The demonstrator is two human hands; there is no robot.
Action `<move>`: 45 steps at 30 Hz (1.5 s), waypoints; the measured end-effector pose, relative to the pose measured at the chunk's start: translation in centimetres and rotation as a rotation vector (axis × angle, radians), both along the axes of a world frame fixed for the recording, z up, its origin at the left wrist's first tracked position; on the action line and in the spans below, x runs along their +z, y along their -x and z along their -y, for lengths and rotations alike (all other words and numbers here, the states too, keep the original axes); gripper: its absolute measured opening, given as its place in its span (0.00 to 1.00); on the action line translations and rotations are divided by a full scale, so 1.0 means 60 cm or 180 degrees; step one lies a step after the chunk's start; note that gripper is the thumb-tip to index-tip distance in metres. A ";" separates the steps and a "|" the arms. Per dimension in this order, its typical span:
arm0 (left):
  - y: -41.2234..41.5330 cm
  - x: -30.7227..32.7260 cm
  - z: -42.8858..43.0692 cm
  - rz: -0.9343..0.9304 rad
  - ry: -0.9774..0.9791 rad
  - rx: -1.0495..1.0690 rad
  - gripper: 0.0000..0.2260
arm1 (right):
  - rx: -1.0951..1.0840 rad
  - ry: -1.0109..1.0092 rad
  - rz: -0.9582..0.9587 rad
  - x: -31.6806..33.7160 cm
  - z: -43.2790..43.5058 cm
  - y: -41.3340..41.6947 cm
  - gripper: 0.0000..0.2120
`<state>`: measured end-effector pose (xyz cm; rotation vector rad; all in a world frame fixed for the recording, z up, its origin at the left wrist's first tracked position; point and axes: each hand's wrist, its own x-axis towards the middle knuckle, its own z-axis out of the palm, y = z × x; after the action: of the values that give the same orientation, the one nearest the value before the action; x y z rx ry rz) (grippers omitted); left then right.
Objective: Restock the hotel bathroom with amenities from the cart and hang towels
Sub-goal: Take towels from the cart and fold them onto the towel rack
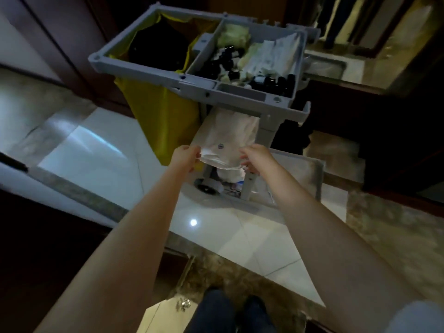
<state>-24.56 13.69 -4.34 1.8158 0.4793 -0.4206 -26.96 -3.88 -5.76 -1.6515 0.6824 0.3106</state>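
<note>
A grey housekeeping cart [197, 86] stands in front of me. Its top tray [298, 68] holds several small dark bottles [274, 84] and white wrapped packets [269, 54]. From the shelf under the tray sticks out a flat pale bag or folded cloth [230, 133] with a small round blue mark. My left hand [185, 156] pinches its near left corner. My right hand [254, 156] grips its near right corner. Both arms reach forward and down.
A yellow waste bag [158, 111] with a dark lining hangs in the cart's left frame. The cart's lower shelf [300, 169] and a wheel [206, 187] show below. Glossy pale floor tiles lie underfoot, dark wood panels at the left and right.
</note>
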 end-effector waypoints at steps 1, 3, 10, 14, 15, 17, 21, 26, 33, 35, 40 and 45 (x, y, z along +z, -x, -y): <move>-0.015 -0.004 -0.005 -0.0044 -0.0021 0.0024 0.04 | 0.0084 -0.0011 -0.0035 -0.007 -0.005 -0.019 0.09; -0.048 -0.017 -0.014 -0.0107 -0.0051 0.0036 0.05 | 0.0180 -0.0047 -0.0059 -0.023 -0.017 -0.057 0.08; -0.195 -0.108 -0.007 -0.0281 -0.0192 -0.0083 0.04 | 0.0051 -0.0042 -0.0306 -0.142 -0.021 -0.201 0.21; -0.259 -0.204 0.014 -0.0470 -0.0323 -0.0174 0.21 | -0.0231 -0.0099 -0.0576 -0.241 -0.004 -0.257 0.30; -0.272 -0.229 0.019 -0.0510 -0.0340 -0.0207 0.21 | -0.0340 -0.0127 -0.0602 -0.267 0.000 -0.269 0.31; -0.297 -0.279 0.029 -0.0497 -0.0399 -0.0261 0.20 | -0.0544 -0.0176 -0.0656 -0.314 0.008 -0.292 0.33; -0.330 -0.357 0.045 -0.0403 -0.0526 -0.0314 0.20 | -0.0558 0.0053 -0.0604 -0.399 0.021 -0.324 0.40; -0.349 -0.415 0.058 -0.0158 -0.0463 -0.0319 0.29 | -0.0696 0.0007 -0.0319 -0.458 0.038 -0.343 0.31; -0.356 -0.440 0.075 -0.0188 -0.0067 -0.0163 0.31 | -0.1043 -0.0322 0.0031 -0.484 0.045 -0.356 0.33; -0.352 -0.434 0.067 -0.0162 0.0435 -0.0053 0.32 | -0.1203 -0.0172 -0.0013 -0.495 0.049 -0.352 0.32; -0.318 -0.404 0.047 -0.0465 0.1306 0.0067 0.19 | -0.1271 -0.0309 -0.0418 -0.467 0.034 -0.328 0.46; -0.290 -0.380 0.001 -0.0793 0.1297 -0.0135 0.10 | -0.1224 -0.2524 -0.0480 -0.425 0.020 -0.299 0.38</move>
<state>-7.18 13.64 -27.14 1.3878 0.4858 -0.7243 -9.03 -5.10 -31.24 -0.7320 0.8343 0.3662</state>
